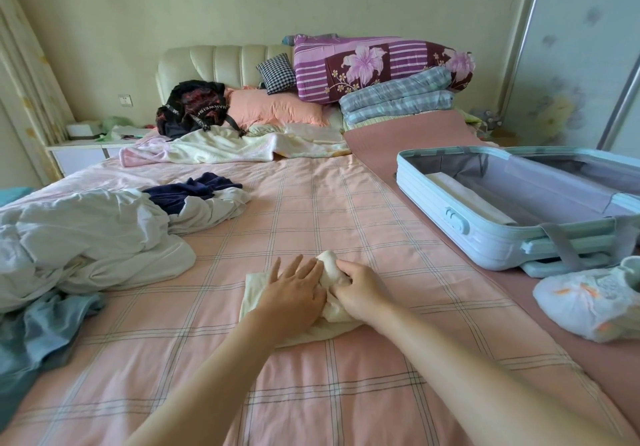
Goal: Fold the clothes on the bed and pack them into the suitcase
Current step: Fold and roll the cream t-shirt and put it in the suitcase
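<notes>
Open light-blue suitcase [485, 234] at right; folded white item [464, 196] inside by left wall. Flat left hand [294, 293] pressing cream garment [327, 260]; right hand [360, 293] grasping its bunched end.

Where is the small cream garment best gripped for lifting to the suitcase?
Probably grip the cream garment by its bunched roll, from above on the suitcase side, where the right hand pinches it. The left hand lies flat on the thin flap, flush with the bed.
</notes>
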{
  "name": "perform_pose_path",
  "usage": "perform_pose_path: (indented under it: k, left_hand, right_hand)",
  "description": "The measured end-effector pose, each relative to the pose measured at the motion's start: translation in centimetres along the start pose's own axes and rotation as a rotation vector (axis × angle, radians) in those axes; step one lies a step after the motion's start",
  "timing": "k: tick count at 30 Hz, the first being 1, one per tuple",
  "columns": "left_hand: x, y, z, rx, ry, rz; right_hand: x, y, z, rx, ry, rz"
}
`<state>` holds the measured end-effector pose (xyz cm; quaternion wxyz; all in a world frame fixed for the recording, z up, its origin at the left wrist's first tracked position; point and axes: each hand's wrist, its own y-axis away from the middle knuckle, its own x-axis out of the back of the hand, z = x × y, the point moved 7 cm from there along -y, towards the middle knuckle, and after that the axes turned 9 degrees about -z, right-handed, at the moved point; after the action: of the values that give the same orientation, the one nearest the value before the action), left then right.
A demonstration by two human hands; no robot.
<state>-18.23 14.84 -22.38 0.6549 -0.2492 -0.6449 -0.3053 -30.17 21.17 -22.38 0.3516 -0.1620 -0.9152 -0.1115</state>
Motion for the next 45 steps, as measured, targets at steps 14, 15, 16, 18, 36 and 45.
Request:
perform_pose_path:
  k: [14, 15, 16, 18, 36, 45]
  left_hand:
    - [0.6, 5.3, -11.0, 0.484, 1.013, -0.095]
    - [0.8, 5.8, -11.8, 0.517, 0.931, -0.055]
    - [1.1, 6.2, -12.4, 0.523, 0.847, -0.015]
    - [2.2, 7.0, -12.6, 0.485, 0.713, 0.087]
    - [3.0, 8.1, -13.2, 0.439, 0.397, 0.103]
    - [-1.2, 7.9, -10.1, 0.375, 1.421, 0.015]
  right_hand:
    - [-6.1, 1.6, -9.6, 0.228, -0.101, -0.142]
    - [-6.1, 1.5, -9.5, 0.231, -0.16, -0.126]
    - [-6.0, 1.5, -9.3, 0.232, -0.2, -0.088]
    - [-5.5, 1.5, -9.1, 0.253, -0.227, 0.023]
    - [-11.0, 0.7, -8.9, 0.361, 0.453, -0.156]
    - [-7.2, 0.5, -8.4, 0.334, -0.022, -0.088]
